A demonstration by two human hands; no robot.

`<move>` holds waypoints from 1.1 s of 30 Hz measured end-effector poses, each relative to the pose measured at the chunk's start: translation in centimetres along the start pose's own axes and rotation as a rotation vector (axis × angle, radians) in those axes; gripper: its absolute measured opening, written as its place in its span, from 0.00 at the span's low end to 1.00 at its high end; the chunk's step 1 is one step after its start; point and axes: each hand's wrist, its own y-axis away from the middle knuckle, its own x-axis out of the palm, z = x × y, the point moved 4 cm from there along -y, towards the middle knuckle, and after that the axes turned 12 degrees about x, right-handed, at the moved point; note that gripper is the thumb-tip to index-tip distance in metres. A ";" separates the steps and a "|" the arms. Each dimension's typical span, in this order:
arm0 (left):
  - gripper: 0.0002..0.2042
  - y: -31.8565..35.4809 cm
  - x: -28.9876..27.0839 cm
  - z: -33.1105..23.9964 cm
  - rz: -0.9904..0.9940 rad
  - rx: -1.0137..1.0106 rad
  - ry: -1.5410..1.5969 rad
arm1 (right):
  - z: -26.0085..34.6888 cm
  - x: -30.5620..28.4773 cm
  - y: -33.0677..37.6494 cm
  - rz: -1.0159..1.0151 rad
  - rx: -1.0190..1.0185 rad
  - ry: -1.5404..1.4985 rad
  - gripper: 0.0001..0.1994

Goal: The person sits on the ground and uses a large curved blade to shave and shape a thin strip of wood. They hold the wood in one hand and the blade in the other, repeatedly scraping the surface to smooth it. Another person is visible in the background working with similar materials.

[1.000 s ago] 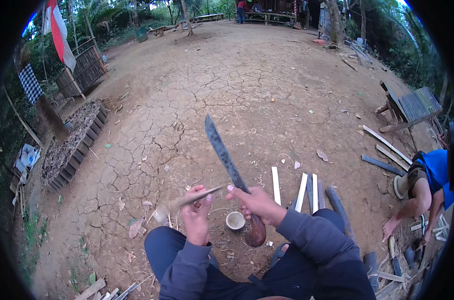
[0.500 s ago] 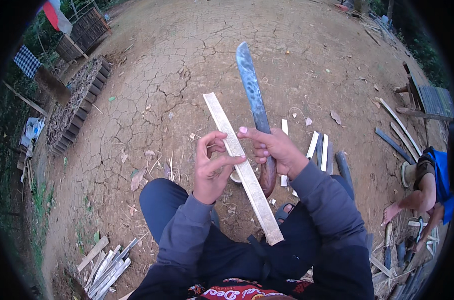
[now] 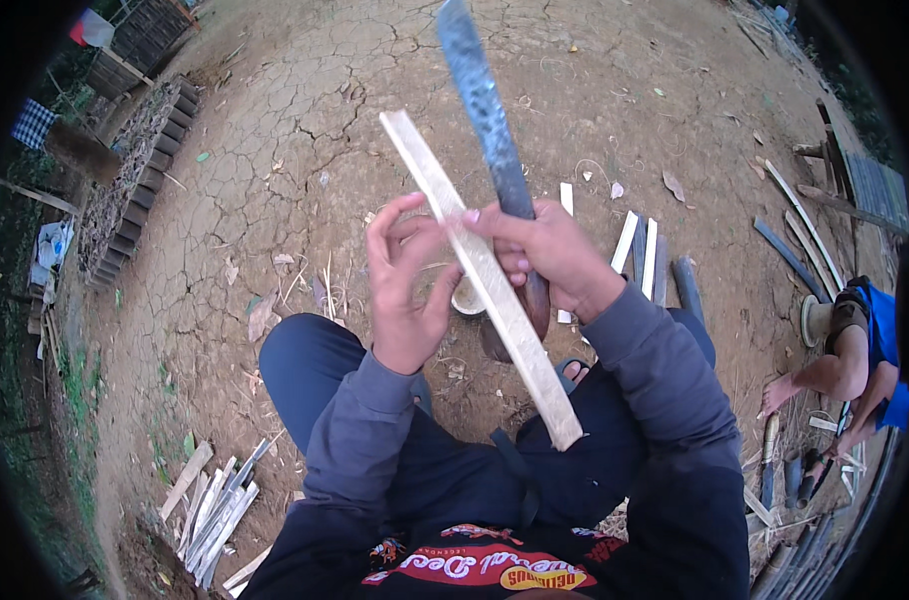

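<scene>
A long pale split-bamboo strip (image 3: 495, 290) slants across the middle, from the cracked ground beyond my hands to above my lap. My right hand (image 3: 560, 255) is closed round the wooden handle of a machete (image 3: 487, 115), whose dark, worn blade points up and away. Its thumb reaches over and presses on the strip. My left hand (image 3: 407, 290) is at the strip's left edge with its fingers loosely spread; thumb and fingertips meet that edge, and whether they bear any weight is unclear. Below the strip, a round chopping block (image 3: 468, 297) shows in part between my knees.
Several bamboo pieces (image 3: 625, 243) lie right of my hands, and a pile of split strips (image 3: 220, 510) at lower left. A person in blue (image 3: 880, 350) sits at the right with a hand near more bamboo. A bamboo-edged bed (image 3: 140, 185) borders the far left.
The strip and machete have moved up and slightly left. My left thumb has come off the strip's face to its edge, and the left fingers have loosened.
</scene>
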 end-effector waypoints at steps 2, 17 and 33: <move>0.17 1.1 1.1 1.3 -0.148 -0.351 0.517 | 0.9 -0.3 -0.1 -0.066 -0.087 -0.040 0.10; 0.17 3.7 2.7 0.7 0.387 -0.993 1.143 | 3.7 -6.9 -1.4 -0.384 -0.303 -0.444 0.11; 0.14 3.3 1.0 2.2 0.139 -0.926 1.120 | 0.0 3.0 0.3 -0.467 -0.879 1.252 0.28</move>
